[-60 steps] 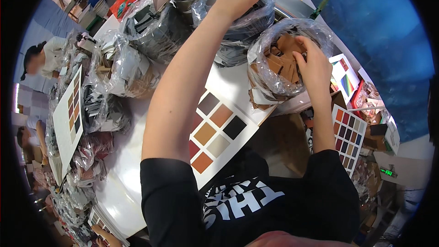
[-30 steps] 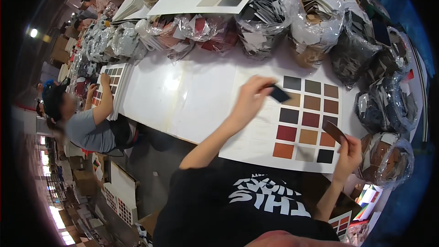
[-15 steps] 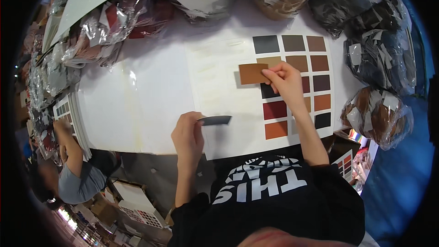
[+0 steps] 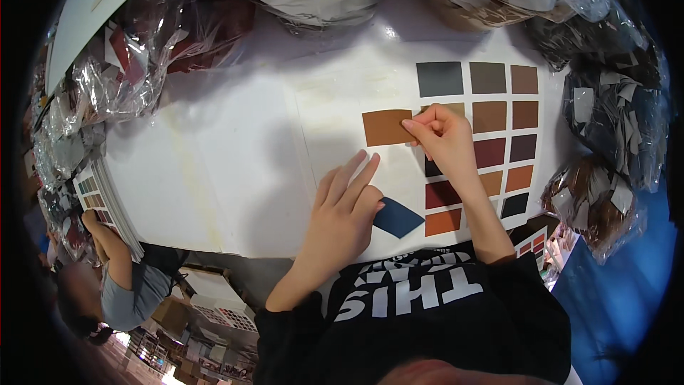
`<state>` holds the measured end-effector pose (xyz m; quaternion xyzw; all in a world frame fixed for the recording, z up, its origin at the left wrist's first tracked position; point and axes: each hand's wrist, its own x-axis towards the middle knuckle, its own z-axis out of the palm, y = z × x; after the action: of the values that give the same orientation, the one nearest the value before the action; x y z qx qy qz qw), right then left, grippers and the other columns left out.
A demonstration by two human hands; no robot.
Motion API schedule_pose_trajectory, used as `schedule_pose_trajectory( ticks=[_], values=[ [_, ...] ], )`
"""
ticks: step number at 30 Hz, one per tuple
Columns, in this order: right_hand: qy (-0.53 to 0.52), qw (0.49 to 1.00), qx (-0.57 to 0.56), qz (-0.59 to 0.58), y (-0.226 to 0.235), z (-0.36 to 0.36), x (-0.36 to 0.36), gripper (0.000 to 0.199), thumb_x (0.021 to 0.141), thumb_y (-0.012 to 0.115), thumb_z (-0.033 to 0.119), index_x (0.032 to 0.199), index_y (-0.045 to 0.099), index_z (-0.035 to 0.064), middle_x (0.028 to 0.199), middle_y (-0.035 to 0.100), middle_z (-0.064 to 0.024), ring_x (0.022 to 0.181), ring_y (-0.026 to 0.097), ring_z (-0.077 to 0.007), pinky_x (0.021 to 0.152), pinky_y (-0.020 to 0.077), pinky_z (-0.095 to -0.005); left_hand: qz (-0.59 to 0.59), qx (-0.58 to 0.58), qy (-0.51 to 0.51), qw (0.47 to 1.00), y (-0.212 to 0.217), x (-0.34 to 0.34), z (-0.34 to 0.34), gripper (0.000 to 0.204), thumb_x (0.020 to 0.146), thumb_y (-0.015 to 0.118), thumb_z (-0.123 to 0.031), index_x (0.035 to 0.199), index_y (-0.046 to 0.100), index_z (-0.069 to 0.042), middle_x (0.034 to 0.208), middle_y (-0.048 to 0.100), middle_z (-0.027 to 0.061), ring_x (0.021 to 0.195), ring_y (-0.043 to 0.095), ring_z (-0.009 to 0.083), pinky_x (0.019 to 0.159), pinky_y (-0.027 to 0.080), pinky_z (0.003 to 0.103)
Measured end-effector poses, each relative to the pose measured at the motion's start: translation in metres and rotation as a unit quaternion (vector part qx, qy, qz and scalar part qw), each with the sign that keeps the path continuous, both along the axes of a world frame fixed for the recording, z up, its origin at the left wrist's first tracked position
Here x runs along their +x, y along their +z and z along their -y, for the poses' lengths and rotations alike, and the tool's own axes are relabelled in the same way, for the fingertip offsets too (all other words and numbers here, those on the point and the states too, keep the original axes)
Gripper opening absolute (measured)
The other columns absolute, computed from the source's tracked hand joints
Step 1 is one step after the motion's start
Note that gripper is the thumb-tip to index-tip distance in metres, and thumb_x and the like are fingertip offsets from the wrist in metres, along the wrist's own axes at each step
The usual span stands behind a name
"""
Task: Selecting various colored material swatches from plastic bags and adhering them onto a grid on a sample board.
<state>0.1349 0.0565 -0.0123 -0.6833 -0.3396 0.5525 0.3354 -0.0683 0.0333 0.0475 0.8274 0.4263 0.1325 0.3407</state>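
White tabletop (image 4: 214,171) fills the centre of the frame, ringed along the top and right edges by clear plastic bags (image 4: 605,121) stuffed with small cut pieces in grey, brown and dark red. Right of centre lies a white sample card (image 4: 342,100) carrying a grid of coloured squares (image 4: 499,135), from grey and brown at the top down to orange and black at the bottom.

The person's right hand (image 4: 445,139), just right of centre, pinches a brown rectangular swatch (image 4: 386,127) by its right edge between thumb and fingertips, holding it flat over the card just left of the grid. The left hand (image 4: 342,210), below and left of it, rests on the card with its fingers stretched out flat toward the brown swatch, not touching it; its thumb side presses a dark blue swatch (image 4: 397,217) that juts out to the right near the table's lower edge, beside the bottom row of squares. A black shirt with white lettering (image 4: 420,299) fills the lower centre.

At the lower left edge of the frame, another person in a grey top (image 4: 125,292) leans over a stack of sample cards (image 4: 96,196).
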Motion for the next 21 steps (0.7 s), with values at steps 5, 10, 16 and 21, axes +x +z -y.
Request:
schedule_pose_trajectory(
  ticks=[5, 10, 16, 21],
  values=[
    [-0.003, 1.000, -0.018, 0.001, 0.000, 0.001, 0.002, 0.015, 0.087, 0.068, 0.010, 0.079, 0.058, 0.0013, 0.056, 0.057, 0.0006, 0.045, 0.044, -0.0011, 0.042, 0.0323, -0.0167, -0.043, 0.028, -0.005, 0.999, -0.023, 0.004, -0.008, 0.016, 0.080, 0.065, -0.008, 0.081, 0.050, -0.003, 0.138, 0.048, 0.0154, 0.128, 0.043, 0.0342, 0.098, 0.039, 0.051],
    [-0.001, 1.000, -0.018, -0.002, 0.004, 0.001, 0.000, 0.015, 0.086, 0.069, 0.010, 0.080, 0.059, 0.0021, 0.058, 0.059, 0.0004, 0.045, 0.044, -0.0006, 0.042, 0.0310, -0.0162, -0.111, 0.040, 0.009, 0.993, -0.031, 0.008, -0.013, 0.012, 0.083, 0.061, -0.010, 0.079, 0.051, -0.005, 0.140, 0.047, 0.0126, 0.130, 0.042, 0.0305, 0.103, 0.034, 0.051],
    [0.007, 0.999, -0.039, 0.008, 0.010, 0.000, -0.001, 0.017, 0.086, 0.068, 0.012, 0.080, 0.059, -0.0003, 0.061, 0.061, -0.0013, 0.057, 0.052, -0.0029, 0.054, 0.0375, -0.0191, -0.141, 0.049, 0.007, 0.989, -0.033, 0.009, -0.011, 0.010, 0.085, 0.059, -0.010, 0.079, 0.052, -0.006, 0.140, 0.048, 0.0093, 0.130, 0.043, 0.0268, 0.105, 0.031, 0.049],
    [0.025, 0.998, 0.002, 0.052, 0.002, 0.002, -0.001, 0.017, 0.086, 0.068, 0.013, 0.079, 0.058, 0.0009, 0.060, 0.060, -0.0046, 0.053, 0.054, -0.0090, 0.052, 0.0386, -0.0230, -0.138, 0.035, 0.010, 0.990, -0.031, 0.013, -0.012, 0.008, 0.087, 0.058, -0.009, 0.087, 0.052, -0.004, 0.141, 0.047, 0.0072, 0.130, 0.042, 0.0288, 0.106, 0.029, 0.050]
  ],
)
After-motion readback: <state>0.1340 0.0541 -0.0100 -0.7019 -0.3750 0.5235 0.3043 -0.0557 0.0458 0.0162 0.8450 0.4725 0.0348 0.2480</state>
